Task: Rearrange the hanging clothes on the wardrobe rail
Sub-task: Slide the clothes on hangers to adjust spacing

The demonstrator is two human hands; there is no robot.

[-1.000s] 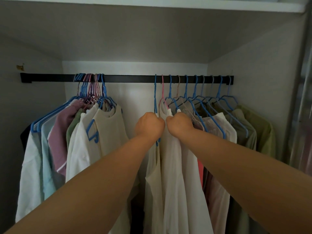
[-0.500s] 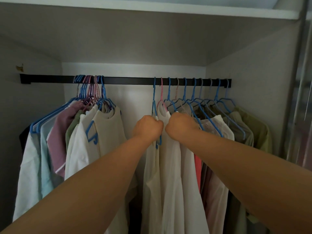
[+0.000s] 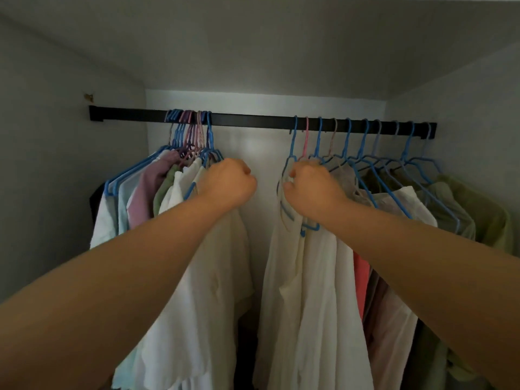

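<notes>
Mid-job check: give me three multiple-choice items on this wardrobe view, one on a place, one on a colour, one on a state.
1. Where is the left hand?
A. at the left bunch of clothes
B. on the rail's right end
C. down by the hems

2. What colour is the second hook from the left in the right bunch of hangers?
A. green
B. pink
C. black

3. What is the right hand doing?
A. lying flat and open
B. hanging idle
C. gripping the leftmost white garment's hanger

Answers: 1 A, its fist sits against the cream garment ending the left bunch. 2 B, the pink hanger hangs between blue ones on the rail. 3 C, its fingers curl round the white garment at the hanger.
</notes>
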